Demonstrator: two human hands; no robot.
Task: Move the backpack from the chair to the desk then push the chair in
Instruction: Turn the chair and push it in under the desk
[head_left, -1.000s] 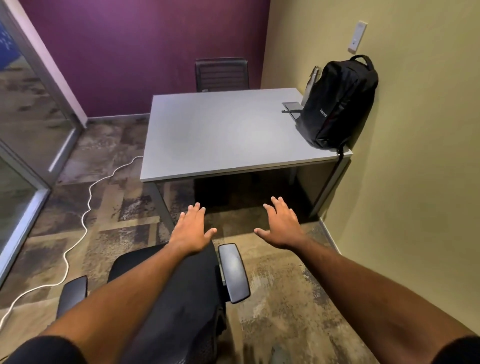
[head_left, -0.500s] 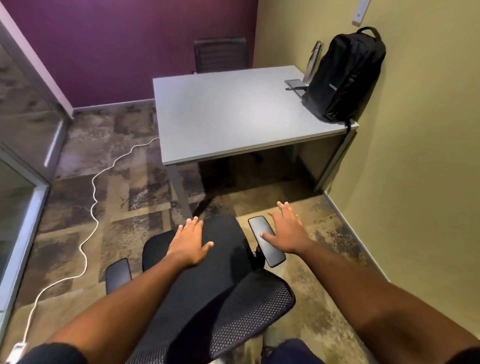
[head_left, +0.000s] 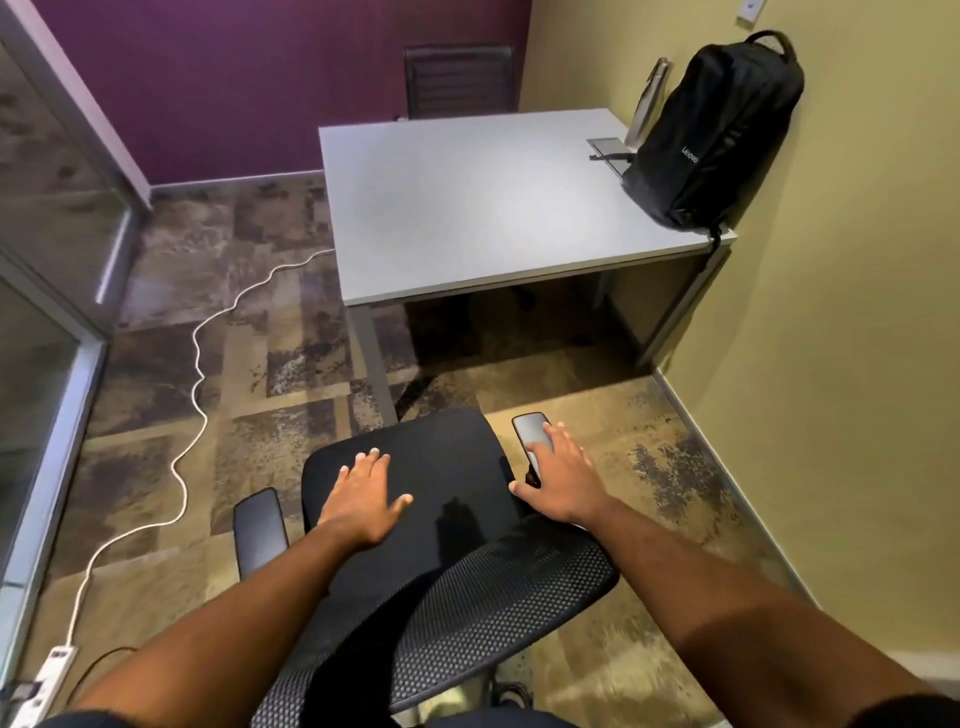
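The black backpack (head_left: 714, 135) stands upright on the grey desk (head_left: 483, 208) at its right edge, leaning on the yellow wall. The black office chair (head_left: 452, 467) is below me, short of the desk, its seat bare and its mesh back nearest me. My left hand (head_left: 363, 499) hovers flat over the seat with fingers spread. My right hand (head_left: 561, 475) lies over the chair's right armrest (head_left: 532, 434), fingers apart, not wrapped around it. The left armrest (head_left: 260, 527) is free.
A white cable (head_left: 195, 374) snakes across the carpet to a power strip (head_left: 49, 675) at lower left. A second dark chair (head_left: 460, 80) stands behind the desk. A metal bottle (head_left: 647, 104) and a flat device (head_left: 608, 148) sit beside the backpack. Glass partition on the left.
The view has pulled back and the chair now shows fully below me. Both hands have dropped from the air in front of the desk to the seat and the right armrest.
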